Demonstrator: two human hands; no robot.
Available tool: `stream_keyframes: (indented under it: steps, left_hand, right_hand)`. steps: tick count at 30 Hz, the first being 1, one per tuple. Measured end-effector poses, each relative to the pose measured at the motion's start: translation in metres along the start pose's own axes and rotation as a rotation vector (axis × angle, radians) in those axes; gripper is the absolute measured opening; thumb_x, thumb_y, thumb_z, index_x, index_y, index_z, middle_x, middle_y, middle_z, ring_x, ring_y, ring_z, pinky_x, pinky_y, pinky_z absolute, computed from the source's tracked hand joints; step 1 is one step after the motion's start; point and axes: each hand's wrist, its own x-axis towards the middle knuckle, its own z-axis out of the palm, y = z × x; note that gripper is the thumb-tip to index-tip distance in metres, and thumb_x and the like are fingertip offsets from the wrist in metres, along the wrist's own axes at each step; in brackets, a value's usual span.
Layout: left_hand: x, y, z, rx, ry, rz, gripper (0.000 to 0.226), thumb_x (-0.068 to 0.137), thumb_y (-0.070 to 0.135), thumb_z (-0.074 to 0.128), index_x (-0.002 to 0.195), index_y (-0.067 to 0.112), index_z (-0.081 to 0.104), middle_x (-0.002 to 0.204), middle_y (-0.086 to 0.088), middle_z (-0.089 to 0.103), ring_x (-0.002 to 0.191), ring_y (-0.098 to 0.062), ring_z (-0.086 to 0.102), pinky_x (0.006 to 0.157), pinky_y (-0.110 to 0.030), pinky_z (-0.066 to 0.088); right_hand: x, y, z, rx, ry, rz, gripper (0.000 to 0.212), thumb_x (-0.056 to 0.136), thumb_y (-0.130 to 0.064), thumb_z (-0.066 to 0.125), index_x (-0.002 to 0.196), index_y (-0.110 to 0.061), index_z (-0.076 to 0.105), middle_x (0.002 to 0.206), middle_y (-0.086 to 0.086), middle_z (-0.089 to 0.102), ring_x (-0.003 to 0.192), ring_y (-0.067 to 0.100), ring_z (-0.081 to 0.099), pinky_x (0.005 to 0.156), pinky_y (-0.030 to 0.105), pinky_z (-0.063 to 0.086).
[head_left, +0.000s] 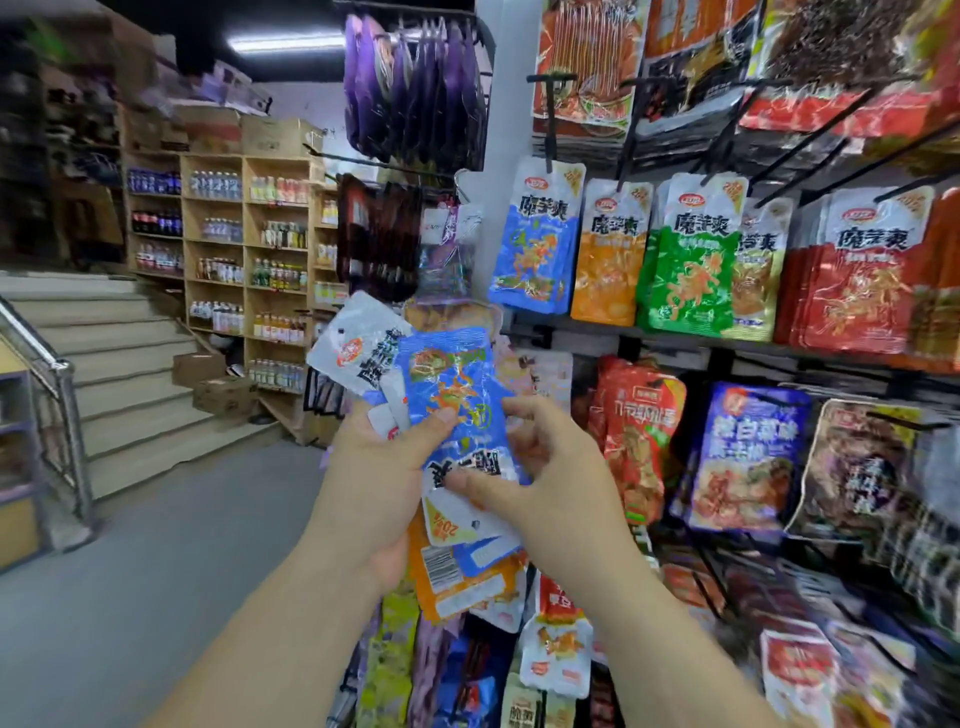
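魔芋爽 on hanging blue packet (535, 244), "20%" on held packet (457, 374)

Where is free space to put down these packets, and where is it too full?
Free: the grey floor between the stairs and the snack rack; also the steps beside the cardboard boxes. Crowded: the rack, packed edge to edge; the left hand and right hand hold packets.

- We see purple bags (410, 88) hanging high on the rack.
- We see green packets (691, 275) hooked between orange packets (608, 275) and red packets (857, 296).
- We see wooden shelves (244, 208) of bottles beside the stairs (119, 364), with cardboard boxes (223, 395) near them.
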Motion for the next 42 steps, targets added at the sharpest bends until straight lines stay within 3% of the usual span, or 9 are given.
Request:
stream_keyframes:
  steps: [7, 12, 16, 21, 25, 30, 34, 36, 42]
  left_hand:
    - [-0.030, -0.025, -0.016, 0.024, 0.039, -0.121, 0.031, 0.098, 0.001, 0.062, 0.125, 0.015, 0.063, 0.113, -0.013, 0.078, 0.105, -0.038, 0.075, 0.090, -0.060, 0.059]
    - [-0.038, -0.029, -0.017, 0.040, 0.039, -0.116, 0.036, 0.096, -0.002, 0.064, 0.127, 0.016, 0.062, 0.113, -0.013, 0.078, 0.100, -0.037, 0.076, 0.075, -0.051, 0.063]
    - [-0.041, -0.029, -0.015, 0.053, 0.019, -0.117, 0.040, 0.094, -0.003, 0.066, 0.128, 0.018, 0.060, 0.113, -0.010, 0.078, 0.098, -0.034, 0.077, 0.074, -0.050, 0.063]
    - [-0.046, -0.034, -0.021, 0.074, 0.080, -0.088, 0.037, 0.095, -0.007, 0.063, 0.123, 0.016, 0.061, 0.112, -0.010, 0.079, 0.098, -0.033, 0.077, 0.073, -0.050, 0.065]
    - [-0.041, -0.035, -0.031, 0.134, 0.180, -0.044, 0.037, 0.096, -0.008, 0.064, 0.114, 0.024, 0.063, 0.108, -0.003, 0.079, 0.098, -0.027, 0.077, 0.075, -0.047, 0.063]
    - [-0.034, -0.027, -0.043, 0.209, 0.225, 0.026, 0.041, 0.094, -0.010, 0.065, 0.108, 0.028, 0.062, 0.106, 0.000, 0.079, 0.093, -0.020, 0.077, 0.070, -0.041, 0.064]
    - [-0.039, -0.026, -0.041, 0.225, 0.146, -0.009, 0.038, 0.095, -0.011, 0.063, 0.116, 0.021, 0.061, 0.103, 0.000, 0.080, 0.091, -0.021, 0.078, 0.064, -0.035, 0.064]
    - [-0.044, -0.028, -0.034, 0.234, 0.097, -0.019, 0.037, 0.096, -0.010, 0.062, 0.119, 0.019, 0.061, 0.106, -0.001, 0.080, 0.094, -0.021, 0.078, 0.063, -0.033, 0.062]
    - [-0.043, -0.017, -0.011, 0.190, 0.090, 0.042, 0.035, 0.096, -0.008, 0.063, 0.109, 0.025, 0.062, 0.101, 0.001, 0.080, 0.092, -0.021, 0.078, 0.070, -0.041, 0.064]
  right_hand:
    - [-0.036, 0.025, 0.007, 0.303, 0.053, 0.169, 0.025, 0.089, -0.016, 0.081, 0.110, -0.027, 0.071, 0.097, -0.006, 0.076, 0.085, 0.014, 0.072, 0.067, 0.026, 0.056]
    - [-0.044, 0.031, 0.011, 0.338, 0.088, 0.226, 0.019, 0.091, -0.027, 0.079, 0.100, -0.040, 0.068, 0.103, -0.003, 0.076, 0.093, 0.023, 0.074, 0.079, 0.053, 0.061]
    - [-0.050, 0.031, 0.011, 0.438, 0.136, 0.277, 0.017, 0.092, -0.024, 0.077, 0.103, -0.024, 0.065, 0.098, 0.005, 0.078, 0.087, 0.030, 0.077, 0.079, 0.063, 0.060]
    - [-0.055, 0.033, -0.002, 0.387, 0.151, 0.315, 0.018, 0.093, -0.018, 0.076, 0.104, -0.017, 0.061, 0.090, 0.006, 0.079, 0.078, 0.027, 0.077, 0.066, 0.052, 0.063]
    - [-0.055, 0.036, -0.025, 0.237, 0.048, 0.259, 0.020, 0.098, -0.014, 0.070, 0.104, -0.033, 0.065, 0.103, -0.010, 0.075, 0.068, 0.011, 0.065, 0.052, 0.028, 0.051]
    - [-0.047, 0.035, -0.059, -0.003, -0.323, 0.228, 0.032, 0.097, -0.016, 0.072, 0.113, -0.044, 0.073, 0.117, -0.019, 0.071, 0.087, 0.015, 0.072, 0.074, 0.030, 0.058]
    - [-0.037, 0.032, -0.063, -0.040, -0.173, 0.209, 0.054, 0.080, -0.014, 0.088, 0.118, -0.047, 0.069, 0.098, -0.015, 0.075, 0.093, 0.001, 0.069, 0.076, 0.021, 0.056]
    - [-0.031, 0.030, -0.055, -0.017, -0.047, 0.199, 0.058, 0.077, -0.012, 0.090, 0.119, -0.045, 0.067, 0.101, -0.007, 0.074, 0.088, 0.010, 0.073, 0.076, 0.033, 0.062]
    - [-0.011, 0.017, -0.038, 0.288, 0.159, 0.123, 0.023, 0.079, -0.002, 0.086, 0.093, -0.017, 0.074, 0.083, -0.003, 0.079, 0.072, 0.010, 0.073, 0.064, 0.025, 0.057]
